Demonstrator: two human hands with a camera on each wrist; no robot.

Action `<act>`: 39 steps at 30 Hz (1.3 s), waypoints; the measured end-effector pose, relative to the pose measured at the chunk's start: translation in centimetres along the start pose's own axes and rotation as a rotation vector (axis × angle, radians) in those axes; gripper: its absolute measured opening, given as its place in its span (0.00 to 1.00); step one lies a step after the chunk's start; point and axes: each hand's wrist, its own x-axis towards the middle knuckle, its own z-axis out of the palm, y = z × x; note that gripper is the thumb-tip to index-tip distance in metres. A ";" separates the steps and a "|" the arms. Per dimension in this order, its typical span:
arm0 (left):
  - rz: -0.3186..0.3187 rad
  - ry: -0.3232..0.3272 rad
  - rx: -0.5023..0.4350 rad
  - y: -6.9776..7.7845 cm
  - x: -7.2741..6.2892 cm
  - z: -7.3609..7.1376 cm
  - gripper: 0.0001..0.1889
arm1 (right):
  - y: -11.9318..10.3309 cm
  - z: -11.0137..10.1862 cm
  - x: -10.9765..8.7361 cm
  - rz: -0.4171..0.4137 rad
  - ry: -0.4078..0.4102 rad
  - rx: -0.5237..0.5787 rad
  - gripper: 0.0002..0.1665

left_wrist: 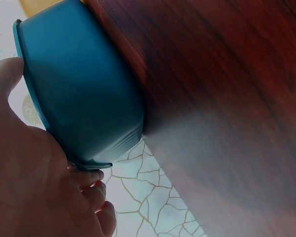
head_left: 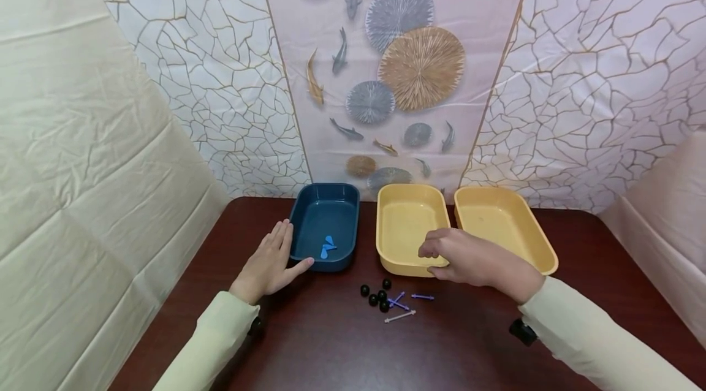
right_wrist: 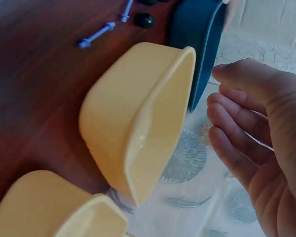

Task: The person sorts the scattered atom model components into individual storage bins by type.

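Observation:
My left hand (head_left: 269, 259) lies with straight fingers along the left side of the blue tray (head_left: 353, 225), its thumb at the front rim. A few small blue drop-shaped pieces (head_left: 328, 240) lie inside that tray. Above the front part of the middle yellow tray (head_left: 386, 256), my right hand (head_left: 469, 256) hovers with loosely bent fingers. In the right wrist view, the thumb and fingers (right_wrist: 232, 111) are bent and nothing shows between them. On the table in front lie several black beads (head_left: 373, 299) and several small purple rods with knobbed ends (head_left: 423, 297).
A second yellow tray (head_left: 537, 238) stands on the right, beside the middle one. One paler rod (head_left: 399, 317) lies nearest the front. All three trays stand along the back edge of the dark red table (head_left: 331, 348), before a patterned cloth (head_left: 220, 72).

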 end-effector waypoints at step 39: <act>0.004 0.011 0.004 0.0 0.0 0.1 0.54 | 0.8 8.8 -3.9 0.048 0.081 0.036 0.08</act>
